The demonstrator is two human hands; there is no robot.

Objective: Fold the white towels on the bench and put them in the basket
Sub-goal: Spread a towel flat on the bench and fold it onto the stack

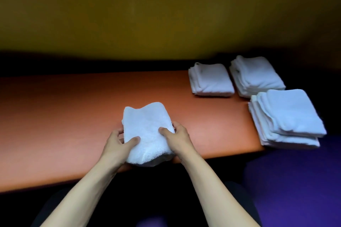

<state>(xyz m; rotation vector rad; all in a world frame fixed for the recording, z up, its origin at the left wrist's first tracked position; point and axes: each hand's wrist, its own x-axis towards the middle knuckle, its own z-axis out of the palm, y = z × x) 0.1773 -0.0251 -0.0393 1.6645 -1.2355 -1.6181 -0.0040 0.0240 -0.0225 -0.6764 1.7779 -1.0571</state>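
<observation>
A folded white towel [145,132], thick and nubbly like terry cloth, sits between both hands at the near edge of the counter [73,116], its near end bulging slightly past that edge and its far edge dipping in a shallow notch at the middle. The left hand [118,145] clasps the towel's left side, thumb laid flat on top and the other fingers [120,132] curled against the side fold; the right hand [178,139] mirrors it on the right side, thumb pressed onto the top surface and the fingers wrapped round the edge, so each hand pinches the towel between thumb and fingers. Both forearms are bare. The counter is a long, smooth slab with a matte orange-brown surface and a rounded front edge. Well away to the right of the right-hand fingers and farther back lie three stacks of folded white towels, squarish with layered edges: a low stack [211,81], a taller stack [256,75] just beside it to the right, and a large stack [286,118] nearer, overhanging the counter's right end. Behind the counter rises a plain mustard-yellow wall [147,14]. Below the right end lies a blurred purple surface [295,180].
</observation>
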